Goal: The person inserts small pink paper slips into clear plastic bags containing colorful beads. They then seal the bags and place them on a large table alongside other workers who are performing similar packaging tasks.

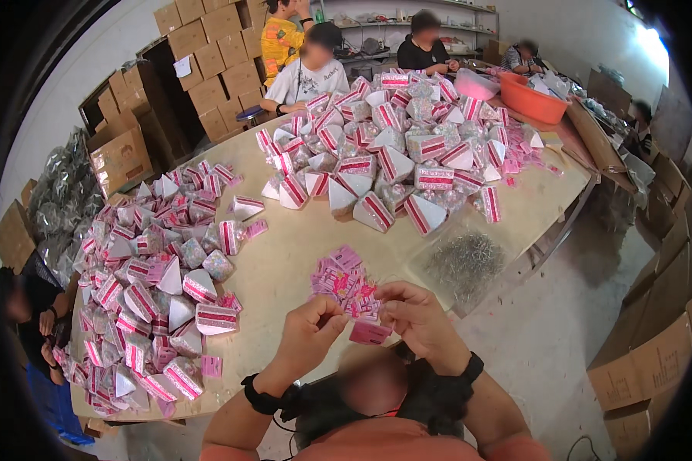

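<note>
Both my hands are raised close together above the table's near edge. Between them hangs a small pink tag (370,333), its right end next to the fingers of my right hand (420,321). That hand is closed in a pinch and appears to hold the tag by its corner or a thin string. My left hand (312,332) is pinched too, thumb against fingertips; whatever is in it is too small to make out. Just beyond my hands lies a loose heap of pink printed tags (344,280).
A clear bag of thin metallic pieces (467,265) lies right of the tags. Wedge-shaped, cake-slice-like glittery pieces form a left heap (142,296) and a far heap (388,157) on the table (300,230). An orange basin (534,98) stands far right. Several people sit around; cartons (211,65) are stacked behind.
</note>
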`<action>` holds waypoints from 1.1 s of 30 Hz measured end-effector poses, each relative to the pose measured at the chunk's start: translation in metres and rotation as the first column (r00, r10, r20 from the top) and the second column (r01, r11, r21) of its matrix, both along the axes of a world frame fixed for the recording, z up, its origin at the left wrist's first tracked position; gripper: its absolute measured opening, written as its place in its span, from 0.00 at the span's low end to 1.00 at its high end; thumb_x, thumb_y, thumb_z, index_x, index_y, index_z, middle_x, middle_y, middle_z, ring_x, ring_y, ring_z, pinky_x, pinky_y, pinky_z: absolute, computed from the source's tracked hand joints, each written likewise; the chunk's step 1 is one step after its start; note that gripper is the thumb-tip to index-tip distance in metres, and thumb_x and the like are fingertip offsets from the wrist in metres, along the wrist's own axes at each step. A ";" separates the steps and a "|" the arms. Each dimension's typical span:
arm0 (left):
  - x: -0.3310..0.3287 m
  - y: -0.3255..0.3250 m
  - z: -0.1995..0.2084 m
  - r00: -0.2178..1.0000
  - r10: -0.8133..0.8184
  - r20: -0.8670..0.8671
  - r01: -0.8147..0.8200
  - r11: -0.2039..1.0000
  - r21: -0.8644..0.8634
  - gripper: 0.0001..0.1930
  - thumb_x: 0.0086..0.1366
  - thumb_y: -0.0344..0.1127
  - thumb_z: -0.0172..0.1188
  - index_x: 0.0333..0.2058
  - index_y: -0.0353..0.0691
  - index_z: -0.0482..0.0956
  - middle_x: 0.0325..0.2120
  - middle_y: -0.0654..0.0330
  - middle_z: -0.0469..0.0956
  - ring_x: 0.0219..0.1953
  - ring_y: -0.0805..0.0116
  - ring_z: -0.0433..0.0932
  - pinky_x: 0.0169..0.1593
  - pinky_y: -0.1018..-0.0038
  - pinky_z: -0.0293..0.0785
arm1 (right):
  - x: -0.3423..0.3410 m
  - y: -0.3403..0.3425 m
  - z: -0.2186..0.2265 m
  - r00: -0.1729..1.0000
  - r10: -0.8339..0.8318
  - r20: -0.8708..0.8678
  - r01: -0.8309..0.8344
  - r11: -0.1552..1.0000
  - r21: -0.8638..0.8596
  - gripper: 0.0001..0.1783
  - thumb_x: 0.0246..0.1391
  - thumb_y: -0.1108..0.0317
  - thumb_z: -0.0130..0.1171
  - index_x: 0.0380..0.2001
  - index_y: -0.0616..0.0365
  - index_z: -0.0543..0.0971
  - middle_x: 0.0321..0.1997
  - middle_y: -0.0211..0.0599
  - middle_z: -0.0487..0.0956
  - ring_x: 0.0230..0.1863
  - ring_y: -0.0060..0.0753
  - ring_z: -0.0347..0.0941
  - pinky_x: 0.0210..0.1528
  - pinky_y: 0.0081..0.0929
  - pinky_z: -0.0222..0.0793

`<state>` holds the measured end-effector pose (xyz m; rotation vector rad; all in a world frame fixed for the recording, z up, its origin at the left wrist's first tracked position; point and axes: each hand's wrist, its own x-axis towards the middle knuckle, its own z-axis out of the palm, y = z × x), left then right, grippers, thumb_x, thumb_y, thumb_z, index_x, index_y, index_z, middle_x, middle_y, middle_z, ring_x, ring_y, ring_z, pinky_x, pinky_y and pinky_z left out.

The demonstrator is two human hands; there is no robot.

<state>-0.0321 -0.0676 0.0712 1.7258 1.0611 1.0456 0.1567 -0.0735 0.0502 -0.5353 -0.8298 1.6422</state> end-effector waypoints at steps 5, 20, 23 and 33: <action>0.003 -0.001 0.001 1.000 0.005 -0.011 -0.005 1.000 0.000 0.04 0.54 0.27 0.57 0.25 0.34 0.71 0.17 0.68 0.67 0.20 0.83 0.61 0.23 0.83 0.59 | 0.007 0.001 -0.003 0.997 -0.046 0.067 0.042 0.998 0.052 0.07 0.51 0.73 0.50 0.33 0.62 0.73 0.24 0.31 0.74 0.24 0.19 0.69 0.25 0.15 0.63; 0.013 0.006 0.007 0.995 -0.010 -0.103 0.024 0.990 0.139 0.04 0.55 0.27 0.56 0.25 0.34 0.71 0.16 0.65 0.67 0.19 0.81 0.61 0.22 0.82 0.59 | 0.088 0.042 0.005 0.338 -0.602 0.723 0.276 0.798 0.536 0.05 0.46 0.75 0.50 0.28 0.64 0.73 0.22 0.38 0.75 0.24 0.35 0.72 0.26 0.25 0.67; 0.013 0.008 0.008 0.995 -0.032 -0.096 0.043 0.992 0.119 0.04 0.56 0.27 0.55 0.25 0.34 0.71 0.17 0.69 0.66 0.20 0.84 0.61 0.24 0.85 0.59 | 0.107 0.046 0.005 -0.183 -0.726 0.663 0.012 0.673 0.740 0.10 0.42 0.78 0.50 0.33 0.62 0.73 0.30 0.44 0.75 0.33 0.47 0.71 0.34 0.32 0.67; 0.015 0.002 0.009 0.985 -0.009 -0.174 0.032 0.991 0.132 0.04 0.54 0.26 0.56 0.24 0.33 0.70 0.17 0.61 0.69 0.20 0.77 0.64 0.24 0.80 0.62 | -0.008 0.002 0.005 0.762 -0.209 0.613 -0.077 0.910 0.407 0.24 0.43 0.78 0.50 0.48 0.61 0.67 0.39 0.39 0.72 0.43 0.29 0.68 0.46 0.26 0.64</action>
